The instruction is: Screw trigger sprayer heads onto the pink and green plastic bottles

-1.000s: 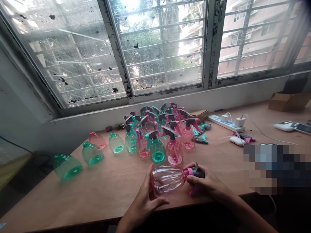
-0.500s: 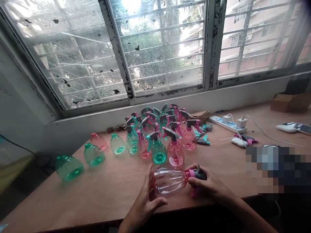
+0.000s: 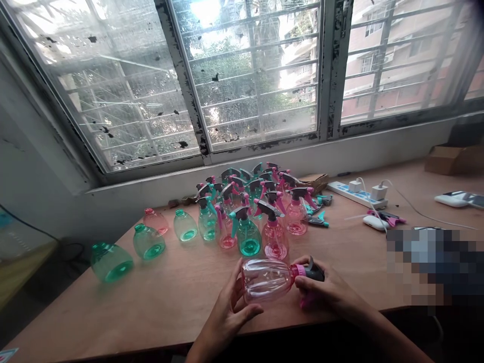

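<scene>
A clear pink spray bottle (image 3: 267,280) lies sideways above the front of the table, its base to the left. My left hand (image 3: 230,310) cups that base, fingers behind it and thumb along its lower front. Around the neck and the dark grey and pink spray head (image 3: 308,271), my right hand (image 3: 325,287) is closed; part of the pink trigger shows below it. Just beyond stand a green spray bottle (image 3: 249,242) and a pink spray bottle (image 3: 275,237), both with heads on, in front of a cluster of several more.
Headless bottles stand at left: a dark green bottle (image 3: 111,264), another green bottle (image 3: 149,244), a pale green bottle (image 3: 185,227) and a pink bottle (image 3: 157,222). Loose teal spray heads (image 3: 319,219) lie right of the cluster. Further right are a power strip (image 3: 357,195), a white case (image 3: 374,223) and cables.
Both hands still hold the pink spray bottle in nearly the same pose. The whole view has shifted slightly, so everything appears a little further right.
</scene>
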`<state>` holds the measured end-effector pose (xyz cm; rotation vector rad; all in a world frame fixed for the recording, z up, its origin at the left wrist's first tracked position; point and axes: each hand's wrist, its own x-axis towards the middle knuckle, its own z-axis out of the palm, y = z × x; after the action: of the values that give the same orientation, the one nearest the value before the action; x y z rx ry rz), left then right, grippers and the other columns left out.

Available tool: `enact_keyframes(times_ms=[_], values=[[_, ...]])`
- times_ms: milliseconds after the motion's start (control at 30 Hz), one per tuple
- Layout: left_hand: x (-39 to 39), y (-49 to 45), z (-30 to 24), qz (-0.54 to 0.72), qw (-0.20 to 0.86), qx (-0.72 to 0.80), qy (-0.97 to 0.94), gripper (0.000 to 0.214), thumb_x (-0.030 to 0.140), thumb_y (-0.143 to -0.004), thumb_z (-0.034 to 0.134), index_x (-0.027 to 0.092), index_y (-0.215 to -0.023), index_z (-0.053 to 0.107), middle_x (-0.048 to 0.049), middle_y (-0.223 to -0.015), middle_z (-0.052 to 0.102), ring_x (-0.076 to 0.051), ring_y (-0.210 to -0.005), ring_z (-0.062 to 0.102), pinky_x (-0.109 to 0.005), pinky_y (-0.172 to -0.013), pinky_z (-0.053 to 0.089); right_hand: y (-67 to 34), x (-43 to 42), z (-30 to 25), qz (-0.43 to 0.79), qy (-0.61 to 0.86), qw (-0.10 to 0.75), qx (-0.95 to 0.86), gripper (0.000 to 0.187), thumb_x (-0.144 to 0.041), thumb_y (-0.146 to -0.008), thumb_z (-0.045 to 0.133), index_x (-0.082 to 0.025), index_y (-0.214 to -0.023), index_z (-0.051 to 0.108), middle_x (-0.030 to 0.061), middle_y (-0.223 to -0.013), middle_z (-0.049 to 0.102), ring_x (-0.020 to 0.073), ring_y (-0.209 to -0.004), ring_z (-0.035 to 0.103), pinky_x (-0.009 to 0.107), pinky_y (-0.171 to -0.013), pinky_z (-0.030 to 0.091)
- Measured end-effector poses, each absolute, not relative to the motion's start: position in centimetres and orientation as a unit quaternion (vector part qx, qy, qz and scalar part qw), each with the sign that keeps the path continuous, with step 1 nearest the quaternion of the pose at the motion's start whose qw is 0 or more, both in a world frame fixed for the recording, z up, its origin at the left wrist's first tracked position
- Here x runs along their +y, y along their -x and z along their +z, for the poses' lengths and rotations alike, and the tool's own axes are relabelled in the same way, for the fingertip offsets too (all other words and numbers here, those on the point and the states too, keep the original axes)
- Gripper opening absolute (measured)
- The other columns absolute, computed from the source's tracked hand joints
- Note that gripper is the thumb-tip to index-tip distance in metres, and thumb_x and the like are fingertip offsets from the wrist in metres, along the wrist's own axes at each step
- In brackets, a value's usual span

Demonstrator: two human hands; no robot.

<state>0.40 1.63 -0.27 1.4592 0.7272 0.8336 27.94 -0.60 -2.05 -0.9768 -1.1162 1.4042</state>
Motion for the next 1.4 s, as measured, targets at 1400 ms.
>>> enact_keyframes(times_ms=[1400], values=[[1.8, -0.5, -0.7, 0.360, 0.587, 0.292, -0.664, 0.095, 0.029, -0.093, 0.073, 0.041, -0.162, 0.009, -0.0062, -0.169, 0.032, -0.032, -0.152, 0.039, -0.052, -0.127, 0.029, -28.4, 0.1, -3.3, 0.585, 0.385, 0.521, -0.488, 0.045, -0.045, -0.079, 0.085, -0.017, -0.105, 0.062, -0.0016, -0.065, 0.072, 0.0156, -0.055, 0.066, 0.027, -0.054, 0.055]])
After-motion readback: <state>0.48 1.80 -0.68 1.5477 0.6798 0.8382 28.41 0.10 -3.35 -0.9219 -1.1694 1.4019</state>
